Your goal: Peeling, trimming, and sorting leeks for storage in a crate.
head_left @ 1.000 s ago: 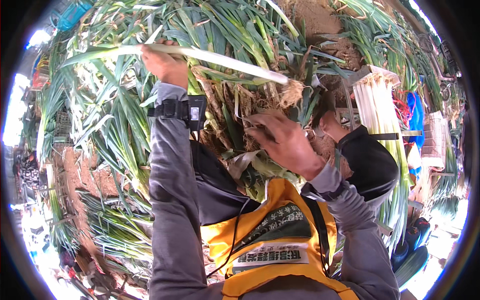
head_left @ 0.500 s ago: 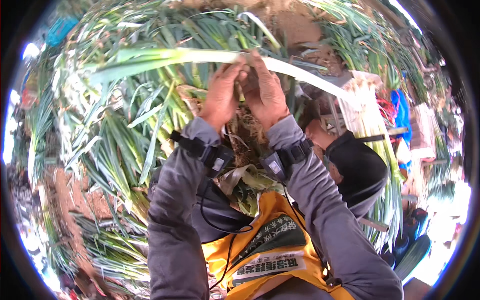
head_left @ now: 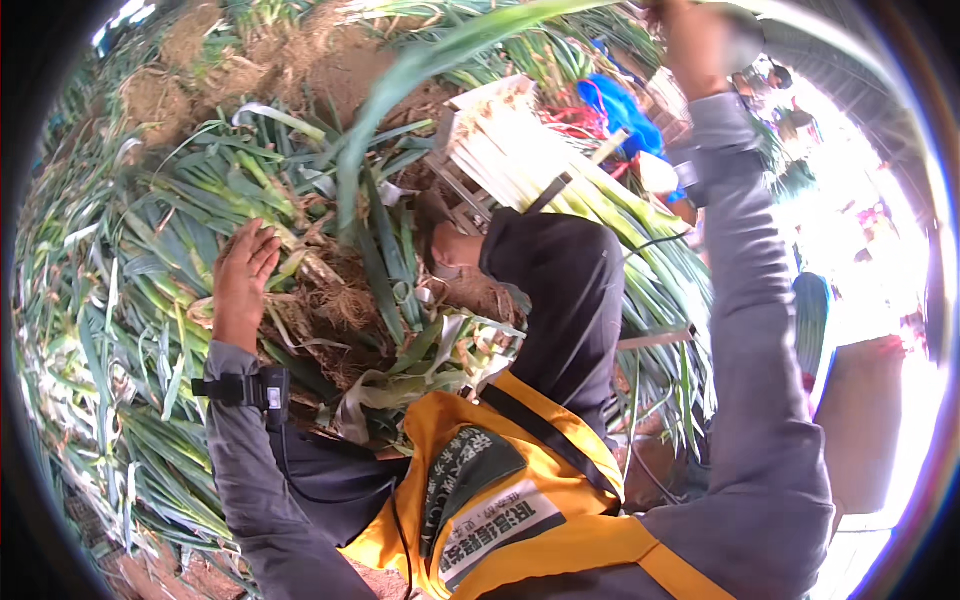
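Observation:
High at the upper right, my right hand [head_left: 697, 50] is closed around a long leek [head_left: 425, 65]. Its green leaves arch away to the left and droop, and its pale shank runs off to the right. My fingertips there are partly cut off by the picture's upper edge. On the left, my left hand [head_left: 246, 278] is over the heap of leeks [head_left: 160, 270], fingers slightly bent and holding nothing that I can see. Beside it lie leeks with brown, hairy roots [head_left: 340, 305].
Trimmed leeks with white shanks [head_left: 520, 135] lie on a rack right of my bent knee [head_left: 560, 270]. Behind them are a blue bag [head_left: 622, 112] and red strings [head_left: 575, 122]. Loose peeled leaves [head_left: 440, 365] lie before my yellow apron [head_left: 530, 490]. A brown box [head_left: 865, 425] stands at right.
My hands have come apart. The right one has swung up and right with the leek; the left has let go of it and dropped down and left. The view has turned rightward.

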The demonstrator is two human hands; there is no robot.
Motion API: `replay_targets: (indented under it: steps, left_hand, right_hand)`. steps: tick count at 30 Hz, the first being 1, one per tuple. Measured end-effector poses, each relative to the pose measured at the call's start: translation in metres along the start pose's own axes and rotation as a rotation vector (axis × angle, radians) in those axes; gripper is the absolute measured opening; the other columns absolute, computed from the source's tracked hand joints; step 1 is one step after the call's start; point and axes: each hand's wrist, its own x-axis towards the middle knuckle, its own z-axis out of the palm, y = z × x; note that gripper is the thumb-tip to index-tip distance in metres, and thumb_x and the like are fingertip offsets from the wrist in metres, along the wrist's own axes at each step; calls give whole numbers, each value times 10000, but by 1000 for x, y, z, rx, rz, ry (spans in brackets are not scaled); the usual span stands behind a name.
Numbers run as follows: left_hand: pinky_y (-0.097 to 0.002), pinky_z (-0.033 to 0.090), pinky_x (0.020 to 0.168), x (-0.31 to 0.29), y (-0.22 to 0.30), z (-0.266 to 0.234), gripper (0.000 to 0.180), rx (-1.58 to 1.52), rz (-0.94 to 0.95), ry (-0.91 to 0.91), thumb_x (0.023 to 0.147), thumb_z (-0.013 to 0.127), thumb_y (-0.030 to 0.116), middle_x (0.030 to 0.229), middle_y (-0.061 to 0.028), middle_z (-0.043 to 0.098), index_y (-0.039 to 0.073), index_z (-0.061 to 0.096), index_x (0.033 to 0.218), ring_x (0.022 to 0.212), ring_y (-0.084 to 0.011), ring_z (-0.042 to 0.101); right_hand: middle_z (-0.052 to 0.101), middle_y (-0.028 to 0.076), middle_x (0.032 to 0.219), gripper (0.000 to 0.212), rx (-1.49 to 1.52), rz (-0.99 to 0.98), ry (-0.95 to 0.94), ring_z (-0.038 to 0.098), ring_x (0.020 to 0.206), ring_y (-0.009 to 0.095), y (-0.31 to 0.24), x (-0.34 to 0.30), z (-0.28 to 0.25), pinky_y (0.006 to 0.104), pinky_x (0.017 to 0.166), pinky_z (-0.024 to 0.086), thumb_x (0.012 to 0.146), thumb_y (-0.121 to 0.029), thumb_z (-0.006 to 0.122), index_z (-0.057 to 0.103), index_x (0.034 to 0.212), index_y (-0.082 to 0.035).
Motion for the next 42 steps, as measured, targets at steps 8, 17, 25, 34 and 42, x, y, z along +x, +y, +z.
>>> replay_targets:
  steps: [8, 17, 25, 34, 42]
  left_hand:
    - [-342, 438, 1027, 24, -32, 24, 476, 7, -90, -196, 969, 591, 320, 1268, -88, 595, 50, 522, 1354, 1128, -200, 590]
    - [-327, 455, 954, 0, -55, 47, 449, 119, -220, -31, 984, 552, 337, 1177, -57, 609, 46, 541, 1326, 1046, -172, 592]
    - [-315, 466, 904, 8, -85, 39, 421, 197, -327, 42, 955, 601, 302, 1140, -63, 625, 48, 565, 1288, 976, -161, 598]
    - [-310, 478, 863, 21, -108, 68, 383, 210, -444, -84, 936, 633, 299, 1020, -34, 639, 74, 592, 1243, 917, -141, 611]
    - [-379, 441, 984, 5, -90, 55, 521, 263, -443, -79, 947, 596, 306, 1221, -126, 564, 26, 488, 1373, 1074, -222, 571]
  right_hand:
    - [701, 130, 1012, 394, -1557, -103, -574, 674, 940, 332, 81, 79, -262, 507, 806, 509, 858, -368, 611, 586, 1164, -121]
    - [679, 147, 934, 263, -1268, 235, -1337, 665, 878, 326, 229, -154, -176, 473, 729, 505, 753, -238, 647, 661, 969, -88]
    - [654, 181, 910, 200, -1040, 363, -1048, 643, 849, 373, 290, -265, -167, 486, 709, 483, 858, -248, 639, 654, 876, -50]
    - [636, 187, 904, 124, -1125, 289, -1043, 646, 777, 381, 295, -252, -145, 504, 668, 481, 843, -140, 606, 642, 849, -21]
    - [644, 144, 904, 133, -1400, 175, -1093, 660, 791, 325, 337, -292, -93, 454, 655, 494, 790, -75, 571, 665, 884, -72]
